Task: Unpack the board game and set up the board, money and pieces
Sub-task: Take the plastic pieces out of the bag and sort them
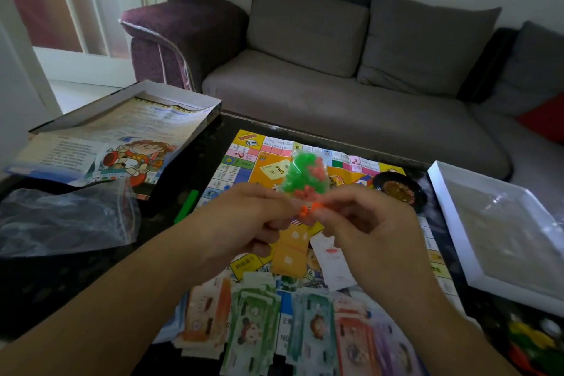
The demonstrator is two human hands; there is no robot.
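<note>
Head view, taken left to right: at the far left of the dark bench (pixel 189 168) lies an empty clear zip bag (pixel 65 218), and behind it the open box lid (pixel 171 102) with the printed rules sheet (pixel 103 143) resting in it. Next comes the game board (pixel 244 165), already spread flat, with a green stick-like piece (pixel 186 206) at its left edge and stacks of paper money (pixel 274 323) fanned along its near edge.

Held up over the board's middle is the small bag of pieces (pixel 300 175), clear film packed with green and orange plastic bits. The left hand (pixel 244 218) pinches its lower edge with curled fingers, and the right hand (pixel 369 221) pinches the same edge just beside it; a few orange pieces (pixel 309 210) show at the mouth between them.

The bag looks light, soft and a little slick, its contents loose and likely to scatter. It is probably best held by the film at the mouth and kept low over the board while emptying.

To the right sit a black dish (pixel 399 189) and the white box tray (pixel 476 253).
</note>
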